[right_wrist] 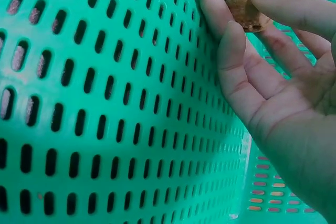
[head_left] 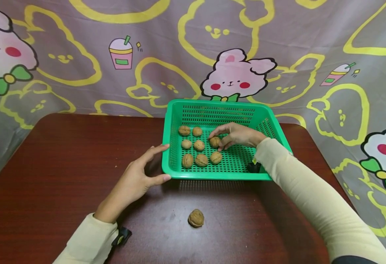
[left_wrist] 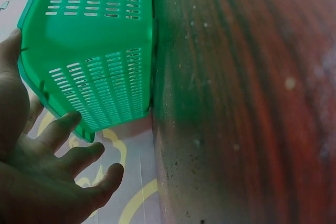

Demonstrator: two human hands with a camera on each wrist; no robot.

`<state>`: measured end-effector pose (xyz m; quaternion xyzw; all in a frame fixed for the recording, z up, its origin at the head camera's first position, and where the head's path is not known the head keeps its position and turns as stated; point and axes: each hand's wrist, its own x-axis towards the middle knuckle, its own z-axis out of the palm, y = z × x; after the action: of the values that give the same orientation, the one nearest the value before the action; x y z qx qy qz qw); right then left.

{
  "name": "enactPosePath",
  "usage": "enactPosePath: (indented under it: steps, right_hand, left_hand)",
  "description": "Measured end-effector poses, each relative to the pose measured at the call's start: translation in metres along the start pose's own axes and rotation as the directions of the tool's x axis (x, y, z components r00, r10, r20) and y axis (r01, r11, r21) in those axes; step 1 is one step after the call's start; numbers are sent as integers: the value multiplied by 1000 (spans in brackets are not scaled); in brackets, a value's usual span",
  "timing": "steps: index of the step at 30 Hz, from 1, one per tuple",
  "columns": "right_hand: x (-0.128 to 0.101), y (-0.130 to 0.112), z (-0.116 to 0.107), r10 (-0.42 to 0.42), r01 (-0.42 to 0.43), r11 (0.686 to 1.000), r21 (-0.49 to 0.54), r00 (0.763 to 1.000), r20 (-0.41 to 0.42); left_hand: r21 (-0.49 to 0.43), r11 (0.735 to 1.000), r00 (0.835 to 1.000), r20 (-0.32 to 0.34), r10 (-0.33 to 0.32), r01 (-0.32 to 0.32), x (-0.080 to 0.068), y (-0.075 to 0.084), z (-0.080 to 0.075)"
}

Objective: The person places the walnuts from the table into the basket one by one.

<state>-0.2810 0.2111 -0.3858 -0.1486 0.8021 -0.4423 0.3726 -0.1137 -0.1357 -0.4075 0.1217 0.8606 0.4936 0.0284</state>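
A basket point(head_left: 226, 175) is sitting on the table point(head_left: 64, 165), toward its far edge and right of centre, with a printed cloth point(head_left: 166, 51) hanging behind it. Eight walnuts are lying in the basket's left half in rough rows. The right hand point(head_left: 237, 135) is reaching into the basket and pinching one walnut point(head_left: 214, 141) in the middle row. The left hand point(head_left: 136, 179) is resting against the basket's left wall. A lone walnut point(head_left: 196, 218) is lying on the table in front of the basket, nearer the person.
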Motion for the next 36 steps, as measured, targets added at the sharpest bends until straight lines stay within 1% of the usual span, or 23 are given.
enactPosePath:
  steps: [3,6,8,11,14,16,19,21,24,28,31,34,35,36]
  right_hand:
    - [-2,-2,-1,-4,4,1000,-6,1000,-5]
    - [-5,-5,-4,-6,6,1000,-3,999,-33]
    - [-8,-9,-7,-9,10,1000,11,998,-67]
    - [-16,-16,-13,-20,27,999,41,989,-147]
    - [-28,-27,-15,-46,57,998,42,973,-227]
    - [-40,-38,-14,-72,81,996,22,961,-265]
    - [-60,-57,-4,-112,111,994,-19,946,-305]
    - [-75,-69,7,-154,143,988,-58,936,-317]
    - [-101,-81,31,-213,188,976,-109,931,-298]
    - [-132,-79,65,-286,267,957,-117,936,-206]
    - [-148,-67,89,-348,342,937,-69,929,-124]
    - [-155,-54,109,-423,423,906,-11,904,-55]
    - [-156,-49,115,-443,444,896,13,896,-38]
    - [-157,-45,121,-451,452,891,39,892,-25]
  left_hand:
    - [0,1000,1000,1,-2,2,0,-1,0]
    - [0,1000,1000,2,-1,1,0,-1,0]
    - [0,1000,1000,1,-1,1,0,-2,0]
    - [0,1000,1000,5,-1,1,0,-2,0]
    - [-1,1000,1000,10,-2,2,0,-2,1]
    - [-4,1000,1000,13,-3,3,0,-2,1]
    - [-11,1000,1000,10,0,0,0,-2,1]
    - [-13,1000,1000,7,1,-1,-1,-2,0]
    - [-18,1000,1000,5,2,-2,-1,-2,1]
    - [-13,1000,1000,10,3,-3,0,-1,1]
    - [-11,1000,1000,10,8,-8,0,-1,1]
    - [-12,1000,1000,5,8,-8,0,0,0]
    - [-12,1000,1000,4,6,-5,0,0,0]
    - [-11,1000,1000,4,2,-2,0,0,0]
